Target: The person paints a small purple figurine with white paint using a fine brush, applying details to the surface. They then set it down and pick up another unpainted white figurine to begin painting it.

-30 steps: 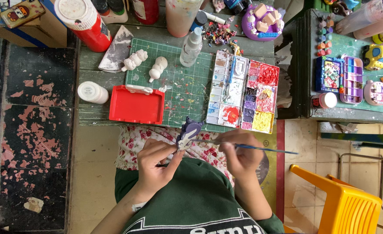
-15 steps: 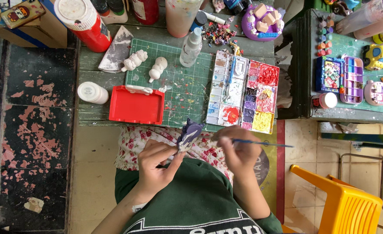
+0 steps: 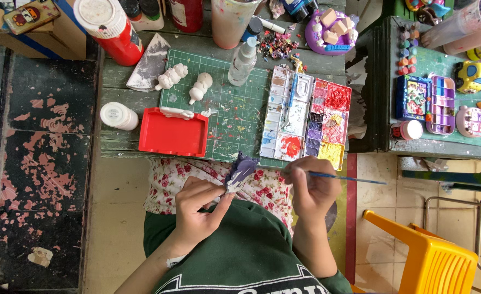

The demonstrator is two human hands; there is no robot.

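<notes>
At far left we see a worn floor with peeling red paint. Next comes the counter, a green-grey wooden top. On its left part stand a red bottle with a white cap and, nearer the front edge, a small white jar. Just right of the jar a red tray lies partly on the green cutting mat. Two unpainted white figurines and lie on the mat, with a clear spray bottle upright at its top right corner.

Below the counter edge, over a floral cloth on our lap, our left hand holds a small figurine painted purple-grey. The grip here is pinching: thumb and fingers are pressed against the figurine's lower end, and its painted top points up toward the counter edge.

Right of the mat a paint palette with many filled wells lies flat on the counter. Below it our right hand pinches a thin blue-handled brush, fingers closed around the shaft, handle pointing right. We cannot tell where the bristle end is. The two hands are near each other, not touching.

Further right a second counter carries small paint sets. At bottom right stands a yellow plastic chair.
</notes>
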